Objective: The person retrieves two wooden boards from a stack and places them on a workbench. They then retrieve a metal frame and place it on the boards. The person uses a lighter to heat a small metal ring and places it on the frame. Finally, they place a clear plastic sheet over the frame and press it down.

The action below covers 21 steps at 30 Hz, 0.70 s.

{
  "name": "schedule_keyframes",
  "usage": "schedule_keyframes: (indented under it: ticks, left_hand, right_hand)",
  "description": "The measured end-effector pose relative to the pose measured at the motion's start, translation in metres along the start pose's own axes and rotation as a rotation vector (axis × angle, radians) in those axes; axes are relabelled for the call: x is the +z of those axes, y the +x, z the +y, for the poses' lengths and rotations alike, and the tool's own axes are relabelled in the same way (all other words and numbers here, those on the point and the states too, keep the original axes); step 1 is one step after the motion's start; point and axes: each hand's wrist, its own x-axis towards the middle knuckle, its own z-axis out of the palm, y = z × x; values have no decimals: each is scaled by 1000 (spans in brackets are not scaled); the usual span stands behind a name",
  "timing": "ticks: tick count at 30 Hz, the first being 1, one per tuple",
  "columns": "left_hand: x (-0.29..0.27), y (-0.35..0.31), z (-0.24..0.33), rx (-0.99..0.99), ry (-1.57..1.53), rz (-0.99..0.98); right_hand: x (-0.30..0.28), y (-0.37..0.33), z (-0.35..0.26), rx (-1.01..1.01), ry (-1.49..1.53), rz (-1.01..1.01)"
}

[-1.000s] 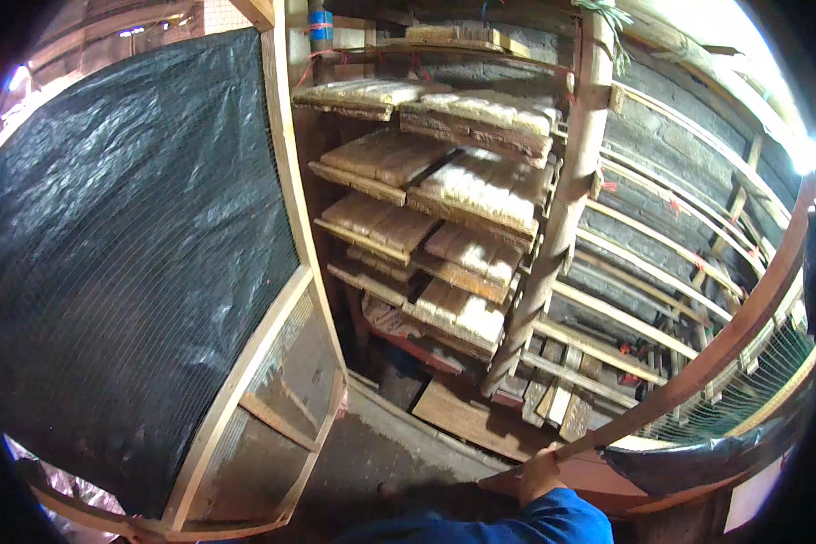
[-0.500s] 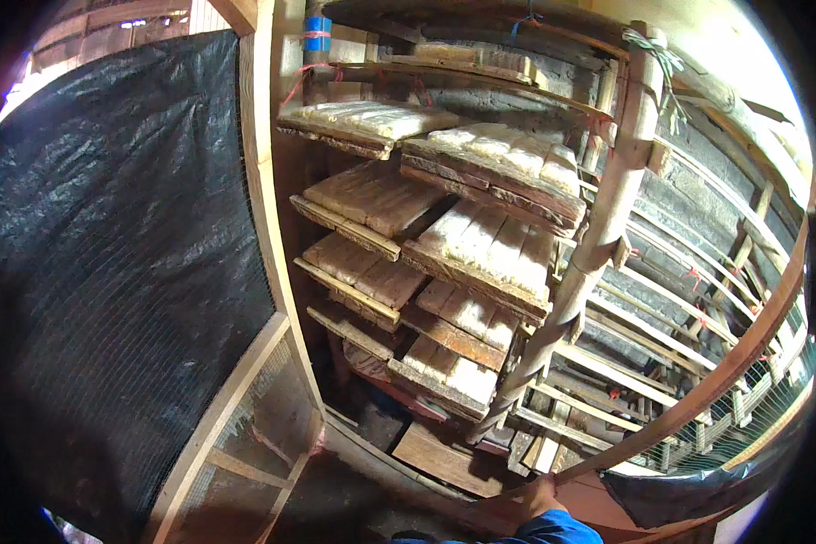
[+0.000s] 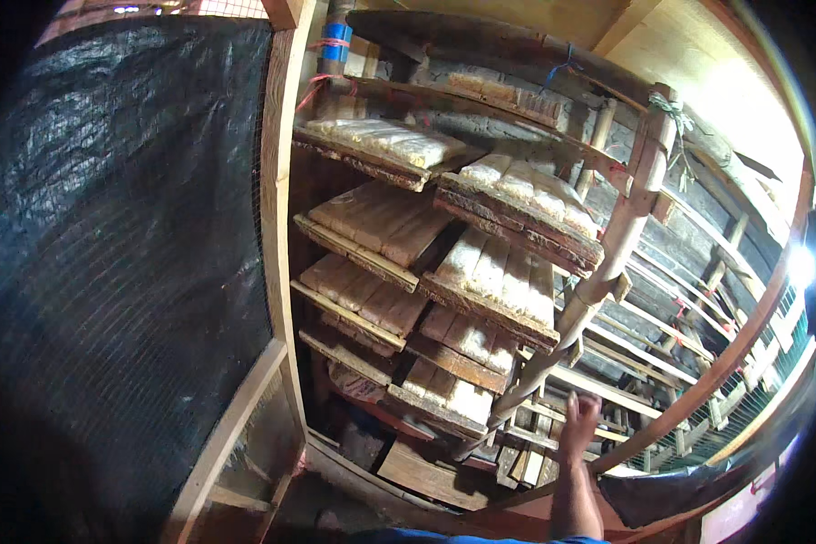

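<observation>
My right hand is raised in front of the slatted rack, its forearm coming up from the lower edge below a blue sleeve. Its fingers are curled in, with nothing visible in them. To its left, beyond a slanting wooden post, wooden trays stand in two stacked columns on a shelf. White-coated slabs lie in rows on the upper right tray. More pale slabs cover the upper left tray, and browner slabs rest below them. My left hand is out of view.
A black plastic sheet behind wire mesh fills the left side, edged by a wooden frame. A curved-looking wooden rail crosses at right, with black plastic below it. A wooden board lies low under the trays.
My right hand has come up off the wooden edge at the bottom, and more of the bare forearm now shows. The whole view has shifted a little, with the shelf lower in it.
</observation>
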Motion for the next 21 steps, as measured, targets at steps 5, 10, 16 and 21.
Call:
schedule_keyframes:
  ticks: [5,10,16,21]
  left_hand:
    - [23,21,10,20,8,-36]
    - [57,24,12,3,-13,-105]
    - [64,34,15,4,-8,-96]
    - [71,36,14,-7,3,-96]
  right_hand:
    - [46,162,-216,-357,101,67]
    - [86,285,-349,-400,-213,44]
    - [158,355,-395,-277,-471,-88]
    - [168,366,-402,-239,-638,-274]
